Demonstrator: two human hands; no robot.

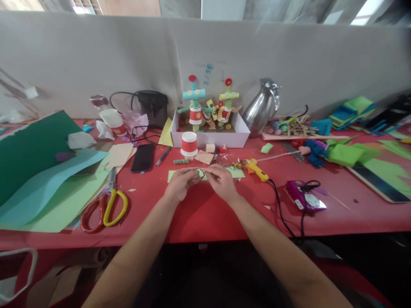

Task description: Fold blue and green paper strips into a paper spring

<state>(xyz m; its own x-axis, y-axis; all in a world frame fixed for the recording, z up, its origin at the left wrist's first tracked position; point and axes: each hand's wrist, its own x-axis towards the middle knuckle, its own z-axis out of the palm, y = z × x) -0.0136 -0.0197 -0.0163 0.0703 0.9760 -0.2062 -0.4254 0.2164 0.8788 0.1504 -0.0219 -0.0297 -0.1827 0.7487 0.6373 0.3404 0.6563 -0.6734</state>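
Both hands meet over the middle of the red table. My left hand (181, 184) is closed on a small folded piece of light green paper (201, 173). My right hand (221, 181) pinches at the right side of that same piece, its fingertips close to the left ones. Beneath them lies a pale green paper strip (236, 173), partly hidden by the hands. Just beyond stand an upturned red and white paper cup (189, 144) and a green striped paper spring (181, 161). A yellow glue gun (257, 170) rests right of my right hand.
Scissors (109, 201), a phone (143, 158) and coloured paper sheets (54, 192) lie on the left. Behind are a white box (210, 139) with paper-cup figures and a steel jug (262, 107). A purple device (305, 196) with a black cord sits at right.
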